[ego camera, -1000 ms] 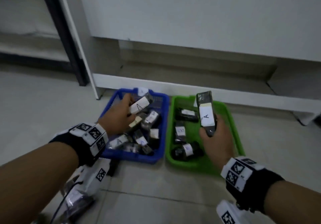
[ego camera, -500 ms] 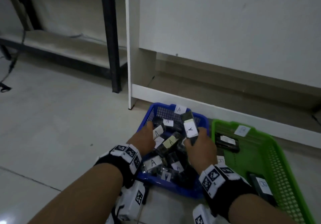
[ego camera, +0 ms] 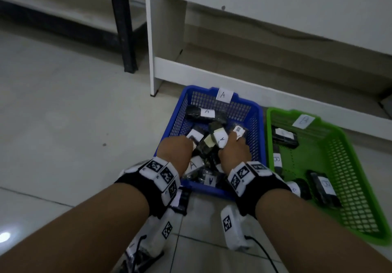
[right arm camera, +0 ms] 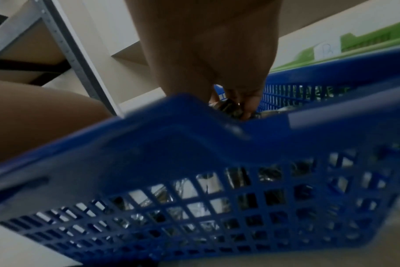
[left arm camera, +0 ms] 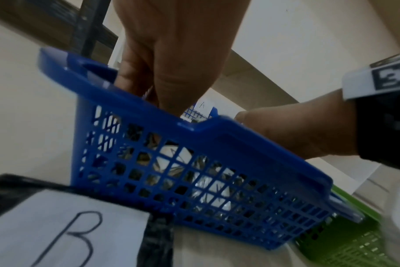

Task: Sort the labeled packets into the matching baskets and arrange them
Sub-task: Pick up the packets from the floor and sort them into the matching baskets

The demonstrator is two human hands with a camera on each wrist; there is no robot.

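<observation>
Both hands are reaching down into the blue basket (ego camera: 257, 124), the one with the A tag. The right hand (ego camera: 234, 153) is pinching an A packet (ego camera: 220, 139) near the middle of the basket. The left hand (ego camera: 176, 152) is curling down among the packets, but I cannot tell if it is holding one. To do this well, I think they should be laying each packet flat, label up. The green basket (ego camera: 350, 177), tagged B, is sitting just beside it, holding a few B packets (ego camera: 324, 188).
</observation>
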